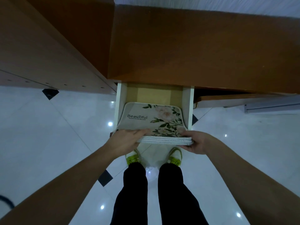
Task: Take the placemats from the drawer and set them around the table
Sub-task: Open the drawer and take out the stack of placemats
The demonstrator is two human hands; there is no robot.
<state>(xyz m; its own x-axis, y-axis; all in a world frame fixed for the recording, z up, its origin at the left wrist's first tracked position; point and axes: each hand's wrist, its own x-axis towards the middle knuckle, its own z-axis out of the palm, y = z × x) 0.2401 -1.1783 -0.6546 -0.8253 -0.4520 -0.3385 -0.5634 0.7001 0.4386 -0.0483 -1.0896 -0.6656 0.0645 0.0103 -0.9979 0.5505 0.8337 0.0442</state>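
Placemats (151,118): beige, pink flowers, green leaves, black lettering | drawer (187,108): white sides | cabinet top (203,46): orange-brown | floor (48,135): white tiles, black diamonds | shoes (176,157): lime-green and white | trousers (134,192): black

Dim, bluish, wide-angle warp, floor (48,143) glare

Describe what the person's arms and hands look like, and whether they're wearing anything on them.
Both arms are bare for as far as the picture shows: no sleeves in view. The left hand and right hand wear no gloves, and no watch, bracelet or ring shows on the wrists or fingers. Lower down, the person wears black trousers and white shoes with lime-green laces.
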